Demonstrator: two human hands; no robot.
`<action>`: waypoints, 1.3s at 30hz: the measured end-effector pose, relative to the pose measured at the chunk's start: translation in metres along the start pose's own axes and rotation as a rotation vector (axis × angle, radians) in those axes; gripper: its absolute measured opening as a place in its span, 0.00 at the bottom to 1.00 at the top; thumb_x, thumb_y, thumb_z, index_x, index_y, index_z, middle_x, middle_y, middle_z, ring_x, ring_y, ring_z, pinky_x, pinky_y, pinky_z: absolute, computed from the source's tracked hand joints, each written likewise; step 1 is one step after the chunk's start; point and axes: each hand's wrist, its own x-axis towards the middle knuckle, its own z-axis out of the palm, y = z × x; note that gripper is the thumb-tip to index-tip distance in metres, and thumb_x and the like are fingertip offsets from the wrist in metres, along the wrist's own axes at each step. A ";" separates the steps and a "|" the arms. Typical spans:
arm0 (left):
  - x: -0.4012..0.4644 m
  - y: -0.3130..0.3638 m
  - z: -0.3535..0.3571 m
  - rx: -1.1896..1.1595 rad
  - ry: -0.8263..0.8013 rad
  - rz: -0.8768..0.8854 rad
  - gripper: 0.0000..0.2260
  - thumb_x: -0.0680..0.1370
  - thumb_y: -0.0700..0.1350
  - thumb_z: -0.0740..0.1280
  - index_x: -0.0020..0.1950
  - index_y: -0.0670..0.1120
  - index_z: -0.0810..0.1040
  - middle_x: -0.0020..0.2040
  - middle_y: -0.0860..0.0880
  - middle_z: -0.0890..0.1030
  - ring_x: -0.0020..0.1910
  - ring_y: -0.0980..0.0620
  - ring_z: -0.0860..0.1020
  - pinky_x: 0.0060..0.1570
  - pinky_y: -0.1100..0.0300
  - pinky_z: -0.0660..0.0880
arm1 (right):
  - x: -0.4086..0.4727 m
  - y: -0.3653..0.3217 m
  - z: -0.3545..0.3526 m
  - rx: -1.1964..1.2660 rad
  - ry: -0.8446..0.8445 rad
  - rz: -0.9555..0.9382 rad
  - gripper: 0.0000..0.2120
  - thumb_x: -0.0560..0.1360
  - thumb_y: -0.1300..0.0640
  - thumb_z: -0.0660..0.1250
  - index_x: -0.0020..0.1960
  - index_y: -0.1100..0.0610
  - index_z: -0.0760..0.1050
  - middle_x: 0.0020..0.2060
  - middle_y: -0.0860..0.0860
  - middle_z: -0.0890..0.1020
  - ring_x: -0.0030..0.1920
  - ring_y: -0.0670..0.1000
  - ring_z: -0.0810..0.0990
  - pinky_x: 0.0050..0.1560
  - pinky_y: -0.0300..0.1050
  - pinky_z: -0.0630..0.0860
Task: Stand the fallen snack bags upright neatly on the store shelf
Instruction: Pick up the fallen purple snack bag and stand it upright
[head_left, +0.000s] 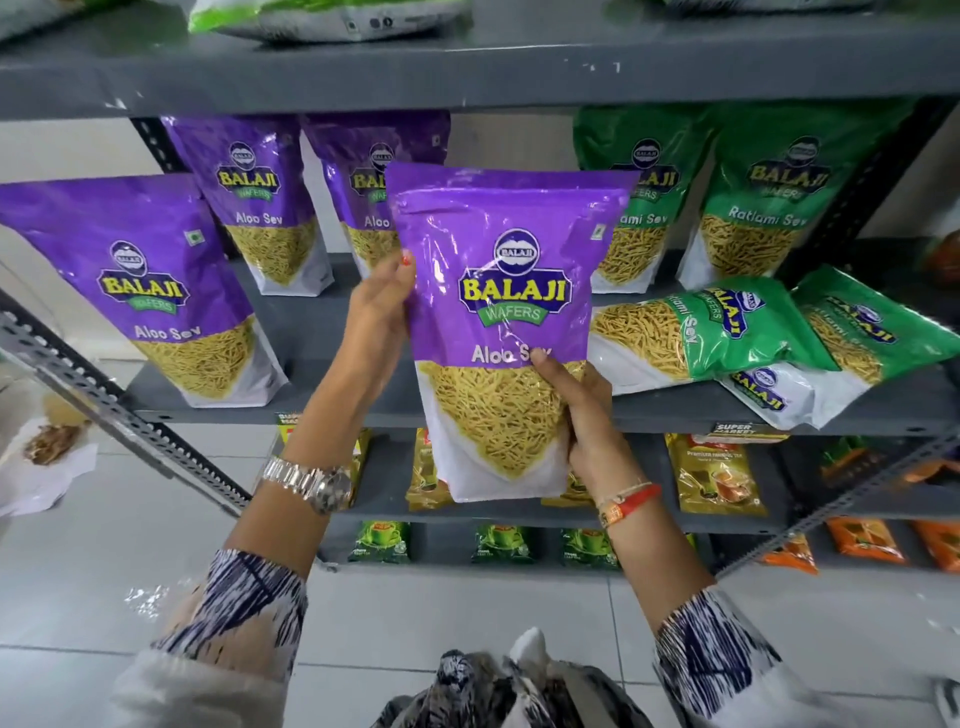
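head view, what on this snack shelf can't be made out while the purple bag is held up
- Purple Aloo Sev bag at the back: its right part is hidden by the held Aloo Sev bag.
- Rear green Ratlami Sev bag: left part of its print covered by the same held bag.
- Lowest fallen green bag: mostly buried under two others.
- Top-shelf packet: cut off by the upper frame edge.
- Tea packets on lower shelves: print too small to read.

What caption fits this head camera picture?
Both hands, left hand and right hand, hold a purple snack bag upright before the shelf.
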 end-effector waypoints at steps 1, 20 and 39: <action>-0.006 -0.008 -0.001 0.021 0.000 -0.054 0.16 0.68 0.58 0.71 0.49 0.49 0.77 0.41 0.56 0.85 0.40 0.58 0.82 0.43 0.59 0.79 | -0.001 -0.004 0.003 0.009 0.017 -0.005 0.16 0.64 0.57 0.76 0.50 0.56 0.80 0.40 0.51 0.87 0.42 0.51 0.86 0.39 0.45 0.82; -0.049 -0.057 -0.041 0.319 -0.080 -0.271 0.37 0.50 0.57 0.80 0.54 0.47 0.74 0.44 0.56 0.85 0.46 0.56 0.83 0.44 0.63 0.80 | 0.011 0.009 0.037 -0.076 0.093 -0.031 0.07 0.68 0.58 0.75 0.45 0.53 0.79 0.38 0.48 0.86 0.38 0.47 0.86 0.34 0.40 0.80; 0.005 -0.070 -0.166 0.283 0.090 -0.155 0.47 0.49 0.52 0.82 0.62 0.43 0.65 0.55 0.46 0.77 0.54 0.54 0.78 0.49 0.63 0.78 | 0.087 0.089 0.131 -0.166 -0.163 -0.100 0.17 0.66 0.59 0.75 0.53 0.51 0.77 0.47 0.50 0.86 0.50 0.52 0.85 0.49 0.49 0.82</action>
